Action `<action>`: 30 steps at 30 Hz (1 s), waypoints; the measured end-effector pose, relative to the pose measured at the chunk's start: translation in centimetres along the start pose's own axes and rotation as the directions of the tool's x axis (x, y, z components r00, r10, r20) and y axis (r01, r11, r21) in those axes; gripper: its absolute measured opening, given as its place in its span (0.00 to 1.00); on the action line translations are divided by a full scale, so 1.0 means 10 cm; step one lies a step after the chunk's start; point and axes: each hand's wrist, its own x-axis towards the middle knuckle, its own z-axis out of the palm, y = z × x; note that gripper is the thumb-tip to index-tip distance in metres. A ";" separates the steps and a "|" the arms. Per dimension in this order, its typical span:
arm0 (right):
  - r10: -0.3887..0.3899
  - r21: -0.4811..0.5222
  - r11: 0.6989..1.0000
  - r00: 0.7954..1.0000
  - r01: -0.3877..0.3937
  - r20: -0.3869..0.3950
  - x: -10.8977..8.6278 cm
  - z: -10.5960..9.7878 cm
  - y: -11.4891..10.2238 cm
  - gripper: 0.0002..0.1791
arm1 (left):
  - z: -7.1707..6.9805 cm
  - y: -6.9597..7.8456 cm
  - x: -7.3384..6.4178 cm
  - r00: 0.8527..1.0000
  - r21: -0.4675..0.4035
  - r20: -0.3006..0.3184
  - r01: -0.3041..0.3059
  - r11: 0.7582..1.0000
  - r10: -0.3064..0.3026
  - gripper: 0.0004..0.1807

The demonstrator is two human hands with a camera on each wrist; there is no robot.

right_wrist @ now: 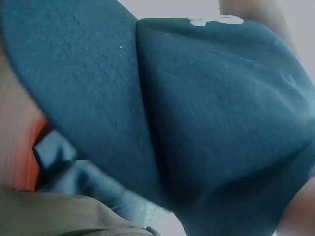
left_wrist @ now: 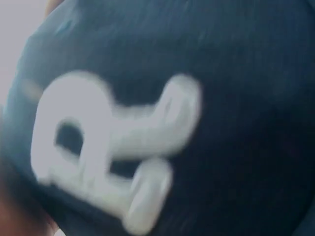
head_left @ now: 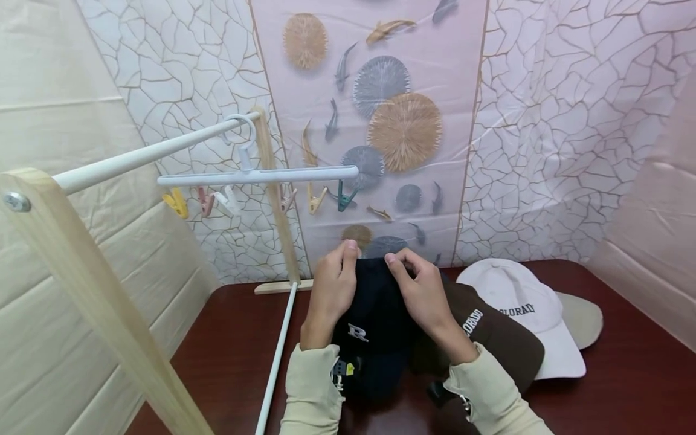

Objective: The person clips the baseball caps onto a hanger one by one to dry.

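Between my two hands is a dark navy baseball cap [head_left: 377, 302] with a white letter R on its front, its brim toward me. My left hand [head_left: 333, 284] grips the cap's far left side, thumb on top. On the far right edge, my right hand [head_left: 426, 293] pinches the fabric between thumb and curled fingers. Close up in the left wrist view, the raised white R [left_wrist: 123, 132] fills much of the dark crown. The right wrist view has the cap's brim [right_wrist: 78, 88] at left and its crown [right_wrist: 221, 108] at right, with soft folds.
A brown cap [head_left: 505, 338] lies right of the hands, overlapping a white cap [head_left: 505, 287] and a beige brim [head_left: 582, 320]. At left stands a wooden rack [head_left: 103, 284] with a white rail [head_left: 147, 154]. From it hangs a white hanger [head_left: 261, 176] with several coloured clips [head_left: 346, 196].
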 end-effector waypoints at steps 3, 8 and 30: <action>0.003 0.010 1.000 1.000 -0.003 -0.017 0.00 -0.03 0.00 0.17 | -0.03 0.03 -0.01 0.995 0.027 0.097 -0.023 0.999 0.020 0.24; 0.001 0.004 1.000 1.000 -0.001 -0.022 -0.01 -0.09 0.02 0.14 | -0.07 0.11 -0.01 0.961 -0.036 0.273 -0.035 0.999 0.043 0.22; -0.107 -0.085 0.991 0.994 0.107 0.009 0.03 -0.13 0.04 0.18 | -0.21 0.21 -0.03 0.857 -0.169 0.495 -0.062 0.984 0.139 0.09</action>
